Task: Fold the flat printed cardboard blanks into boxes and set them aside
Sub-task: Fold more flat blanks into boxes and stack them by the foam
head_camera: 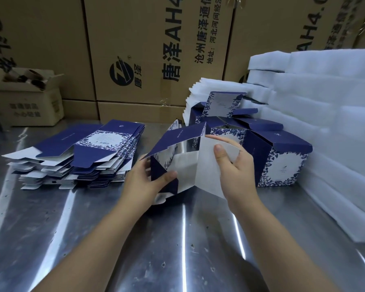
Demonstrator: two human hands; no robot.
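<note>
I have a half-opened blank (184, 165) standing at the middle of the brushed-steel table (93, 239), its matte white inside facing me. My left hand (143, 180) pinches a navy flap at its lower left corner, and my right hand (234, 169) grips the white panel, thumb pressed flat on it. The fanned stack of flat blanks (89, 148), navy with a leafy blue-and-white border, lies to the left, and square-edged finished boxes (282, 163) stand just right, against soft white foam sheets (329, 127).
</note>
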